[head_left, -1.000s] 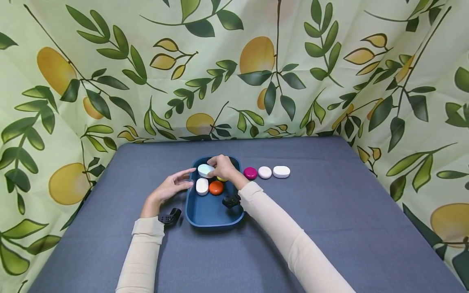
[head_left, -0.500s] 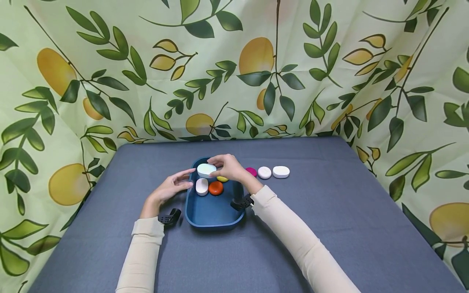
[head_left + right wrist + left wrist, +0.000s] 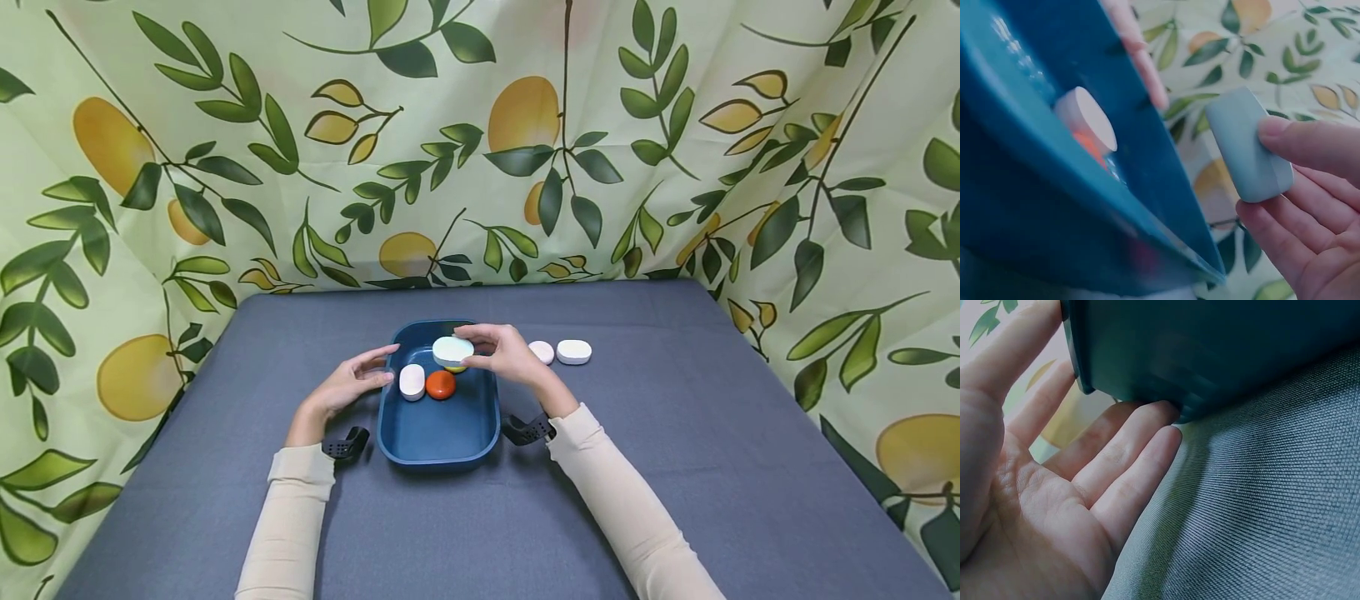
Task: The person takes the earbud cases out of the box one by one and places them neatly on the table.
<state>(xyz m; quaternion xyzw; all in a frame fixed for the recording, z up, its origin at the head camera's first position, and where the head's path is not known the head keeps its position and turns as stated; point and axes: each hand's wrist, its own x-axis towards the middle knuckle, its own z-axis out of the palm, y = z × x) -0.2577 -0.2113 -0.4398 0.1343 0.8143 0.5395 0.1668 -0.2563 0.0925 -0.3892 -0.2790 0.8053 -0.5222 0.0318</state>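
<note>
My right hand (image 3: 512,358) pinches a pale blue oval bar of soap (image 3: 452,351) between thumb and fingers, held over the back right part of a dark blue tray (image 3: 438,457). In the right wrist view this soap (image 3: 1244,147) shows in full side view, above the tray's rim. Inside the tray lie a white soap (image 3: 412,382) and a round orange soap (image 3: 441,385); a yellow one (image 3: 455,369) is mostly hidden under the blue bar. My left hand (image 3: 341,387) rests at the tray's left side, fingers fairly straight and fingertips at its rim and outer wall (image 3: 1210,350).
Right of the tray, a round whitish soap (image 3: 542,352), partly behind my right hand, and a white oval soap (image 3: 573,352) lie on the grey cloth-covered table (image 3: 645,400). A leaf-patterned curtain (image 3: 480,150) stands behind the table and along its sides.
My right hand has lifted the pale blue soap from the tray's back left corner and moved it right. The magenta soap is now hidden behind that hand. My left hand stays put.
</note>
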